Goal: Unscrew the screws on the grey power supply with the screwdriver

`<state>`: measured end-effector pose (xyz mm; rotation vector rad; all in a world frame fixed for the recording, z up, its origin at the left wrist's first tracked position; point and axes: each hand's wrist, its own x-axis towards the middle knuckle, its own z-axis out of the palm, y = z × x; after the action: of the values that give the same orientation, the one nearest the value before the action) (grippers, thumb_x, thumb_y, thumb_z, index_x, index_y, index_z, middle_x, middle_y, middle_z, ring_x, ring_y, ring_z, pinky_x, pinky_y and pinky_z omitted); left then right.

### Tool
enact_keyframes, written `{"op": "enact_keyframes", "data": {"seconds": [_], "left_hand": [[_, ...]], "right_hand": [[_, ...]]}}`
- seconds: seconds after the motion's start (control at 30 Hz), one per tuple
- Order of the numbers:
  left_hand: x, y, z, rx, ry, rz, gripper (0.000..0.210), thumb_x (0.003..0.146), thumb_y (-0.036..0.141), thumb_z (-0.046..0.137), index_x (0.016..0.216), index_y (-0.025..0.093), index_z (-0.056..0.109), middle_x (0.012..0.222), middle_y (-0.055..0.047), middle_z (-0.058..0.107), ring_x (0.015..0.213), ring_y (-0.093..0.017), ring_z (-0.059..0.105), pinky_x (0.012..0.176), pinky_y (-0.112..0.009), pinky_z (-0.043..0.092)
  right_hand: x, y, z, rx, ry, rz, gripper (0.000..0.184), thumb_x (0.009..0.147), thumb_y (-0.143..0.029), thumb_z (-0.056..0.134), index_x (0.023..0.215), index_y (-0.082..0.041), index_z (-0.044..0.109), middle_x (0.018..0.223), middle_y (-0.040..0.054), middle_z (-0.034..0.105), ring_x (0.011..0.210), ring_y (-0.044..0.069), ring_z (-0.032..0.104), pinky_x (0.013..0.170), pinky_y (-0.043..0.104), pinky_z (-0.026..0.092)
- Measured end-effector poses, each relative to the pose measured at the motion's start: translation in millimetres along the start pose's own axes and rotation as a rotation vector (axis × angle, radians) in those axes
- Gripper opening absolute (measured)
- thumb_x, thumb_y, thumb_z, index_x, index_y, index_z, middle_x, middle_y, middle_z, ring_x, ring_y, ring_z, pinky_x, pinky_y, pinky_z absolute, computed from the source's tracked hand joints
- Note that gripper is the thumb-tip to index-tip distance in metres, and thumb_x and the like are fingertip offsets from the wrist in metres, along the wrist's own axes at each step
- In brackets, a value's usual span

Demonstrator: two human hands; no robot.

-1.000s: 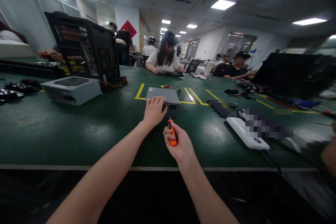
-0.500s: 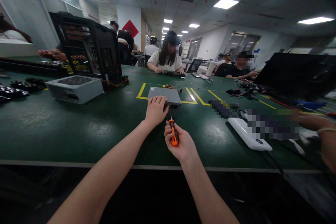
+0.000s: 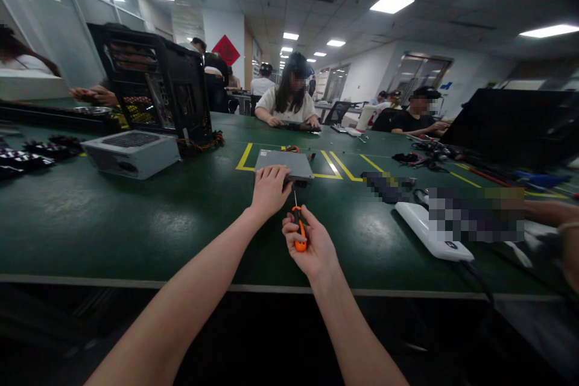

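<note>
A grey computer power supply unit [image 3: 289, 164] lies on the green table straight ahead, some coloured cables at its far side. My left hand [image 3: 271, 190] is laid over its near left part, fingers across the top and the thumb down at the front face, holding it. In my right hand [image 3: 312, 238] is a screwdriver [image 3: 299, 232] with an orange and black handle, the fingers curled round it. Its thin shaft points away from me, up to the near face of the unit. The tip is too small to make out.
On the left stand a second power supply [image 3: 131, 154] and an open black computer case [image 3: 154, 84]. A white power bank-like device [image 3: 432, 232] with a cable lies at right, beside another person's arm [image 3: 545, 211]. Across the table sits a person [image 3: 289, 99]. Cables [image 3: 425, 154] lie beyond.
The screwdriver handle has turned a little in my right hand, with the fingers shifted round it. My left hand stays in place on the power supply unit.
</note>
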<state>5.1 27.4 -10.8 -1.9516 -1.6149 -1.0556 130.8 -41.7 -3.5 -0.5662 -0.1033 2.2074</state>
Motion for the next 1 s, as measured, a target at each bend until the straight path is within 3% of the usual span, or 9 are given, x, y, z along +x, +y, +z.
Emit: {"op": "enact_keyframes", "data": {"seconds": [0.1,0.2,0.37,0.57,0.73,1.0], "left_hand": [[0.0,-0.5,0.3,-0.004,0.001,0.004,0.024,0.082,0.024,0.049,0.105,0.021,0.052,0.115,-0.004,0.056,0.108,-0.022,0.045,0.093,-0.037,0.03],[0.5,-1.1,0.7,-0.003,-0.002,0.005,0.024,0.081,0.024,0.049,0.105,0.021,0.052,0.115,-0.003,0.056,0.108,-0.022,0.046,0.093,-0.037,0.031],[0.8,-0.3,-0.3,0.004,-0.009,0.004,0.024,0.082,0.025,0.048,0.106,0.021,0.052,0.115,-0.004,0.056,0.107,-0.023,0.046,0.093,-0.037,0.031],[0.3,1.1,-1.1,0.0,-0.018,-0.007,0.024,0.083,0.026,0.047,0.106,0.022,0.053,0.116,-0.004,0.056,0.108,-0.022,0.046,0.093,-0.037,0.031],[0.7,1.5,-1.5,0.001,-0.031,-0.011,0.024,0.083,0.026,0.047,0.107,0.022,0.053,0.116,-0.004,0.055,0.108,-0.022,0.045,0.094,-0.037,0.03],[0.9,1.4,-1.2,0.014,-0.022,-0.005,0.024,0.083,0.025,0.048,0.106,0.021,0.053,0.115,-0.004,0.056,0.107,-0.023,0.046,0.092,-0.038,0.031]], "right_hand": [[-0.4,1.0,1.1,0.034,0.031,-0.024,0.012,0.088,-0.02,0.041,0.083,-0.012,0.048,0.067,-0.001,0.045,0.047,0.001,0.044,0.033,0.005,0.035],[-0.9,1.2,1.3,-0.023,-0.014,0.014,0.021,0.091,-0.023,0.035,0.091,-0.011,0.052,0.065,-0.0015,0.046,0.048,0.003,0.045,0.036,0.008,0.041],[-1.2,1.2,2.5,0.002,-0.018,0.023,0.019,0.09,-0.025,0.037,0.086,-0.011,0.05,0.065,-0.0022,0.043,0.043,0.001,0.04,0.028,0.006,0.028],[-1.0,-0.2,1.2,0.081,-0.064,0.026,0.02,0.092,-0.022,0.033,0.087,-0.011,0.049,0.065,-0.0025,0.044,0.045,0.0,0.041,0.036,0.006,0.039],[-1.1,-0.6,0.6,0.097,-0.078,0.024,0.02,0.091,-0.027,0.035,0.088,-0.012,0.048,0.065,-0.0033,0.043,0.04,0.0,0.036,0.029,0.006,0.031],[0.8,-0.3,-0.4,0.055,-0.094,0.028,0.024,0.093,-0.025,0.03,0.092,-0.01,0.05,0.064,-0.0036,0.041,0.041,0.0,0.038,0.03,0.006,0.033]]}}
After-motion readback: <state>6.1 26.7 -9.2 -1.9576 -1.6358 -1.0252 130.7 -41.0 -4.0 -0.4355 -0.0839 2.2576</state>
